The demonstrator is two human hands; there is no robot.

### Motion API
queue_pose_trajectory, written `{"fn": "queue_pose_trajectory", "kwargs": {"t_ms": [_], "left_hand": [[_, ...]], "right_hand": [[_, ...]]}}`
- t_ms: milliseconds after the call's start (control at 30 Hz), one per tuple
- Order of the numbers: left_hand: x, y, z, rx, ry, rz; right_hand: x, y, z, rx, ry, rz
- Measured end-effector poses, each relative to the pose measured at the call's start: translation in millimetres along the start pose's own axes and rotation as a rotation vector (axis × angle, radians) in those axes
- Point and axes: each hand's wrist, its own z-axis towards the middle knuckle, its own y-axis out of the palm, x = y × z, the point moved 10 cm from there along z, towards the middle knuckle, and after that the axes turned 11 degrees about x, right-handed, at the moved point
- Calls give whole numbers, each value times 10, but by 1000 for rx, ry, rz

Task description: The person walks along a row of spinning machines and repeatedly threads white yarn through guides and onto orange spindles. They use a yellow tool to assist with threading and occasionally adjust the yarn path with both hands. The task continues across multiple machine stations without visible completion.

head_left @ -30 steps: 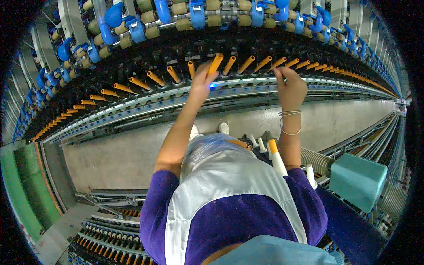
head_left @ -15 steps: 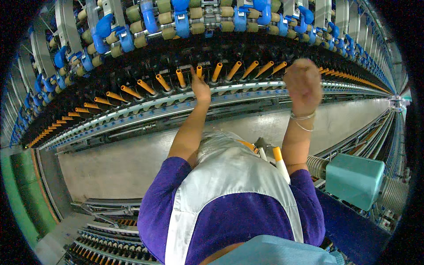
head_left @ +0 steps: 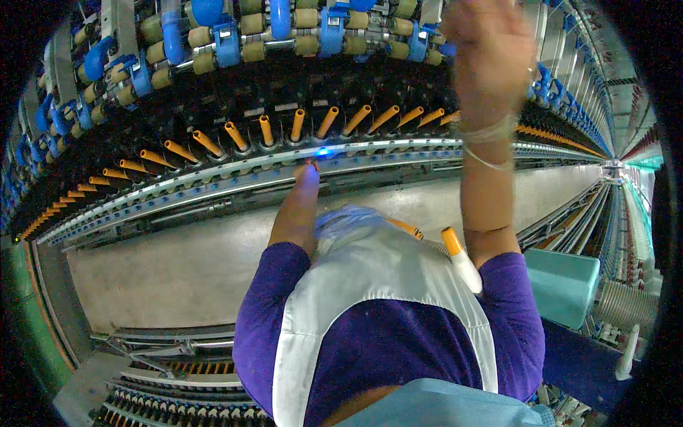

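Observation:
Orange tubes (head_left: 298,125) stand on spindles in a long curved row behind a metal rail (head_left: 377,147). My left hand (head_left: 309,172) is low at the front of that rail, just below a bright blue light (head_left: 324,151). Its fingers are mostly hidden, so their grip does not show. Raised high on the right, my right hand (head_left: 491,57) is in front of the blue-and-tan roller section (head_left: 332,32). Motion smears its fingers, and nothing can be made out in them. A bobbin with white yarn and an orange end (head_left: 462,260) pokes out at my apron's right side.
A grey floor aisle (head_left: 171,277) runs between this machine and another machine (head_left: 171,402) behind me. To my right are a teal box (head_left: 562,281) and a ribbed hose (head_left: 626,304). One white bobbin (head_left: 627,352) stands at the lower right.
My left hand has dropped from an orange tube to the front of the rail, where a blue light now shows. My right hand has risen toward the rollers. The view has shifted slightly.

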Motion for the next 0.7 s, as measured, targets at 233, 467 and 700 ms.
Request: {"fn": "queue_pose_trajectory", "kwargs": {"t_ms": [233,467,700], "left_hand": [[62,-303,-634,-130,-21,848],[1042,1341,-2886,-799,608,780],[2045,2239,-3100,-417,655,477]], "right_hand": [[2061,225,-3106,-1033,240,-1177],[923,305,-894,-539,-184,-807],[501,655,110,-292,-433,-1062]]}}
